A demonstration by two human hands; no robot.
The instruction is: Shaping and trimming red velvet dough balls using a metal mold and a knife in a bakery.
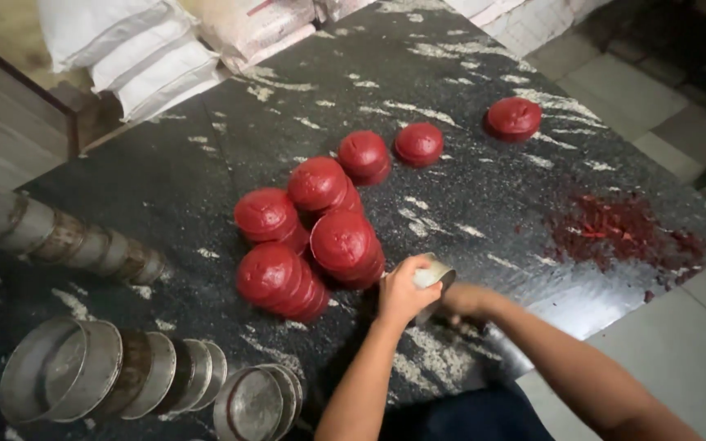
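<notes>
My left hand (403, 291) wraps over a small round metal mould (435, 276) held low on the dark speckled stone table (206, 171). My right hand (461, 302) grips the same mould from below and behind, mostly hidden by it. Just left of the hands stands a cluster of red dome-shaped discs (312, 241), several leaning in short stacks. More single red domes (418, 144) lie farther back, one apart at the right (514, 118).
Rows of nested metal moulds lie on their sides at the left (59, 237) and front left (116, 371). Red crumbs (623, 233) are scattered at the right edge. White sacks (149, 49) are piled at the back. Tiled floor lies to the right.
</notes>
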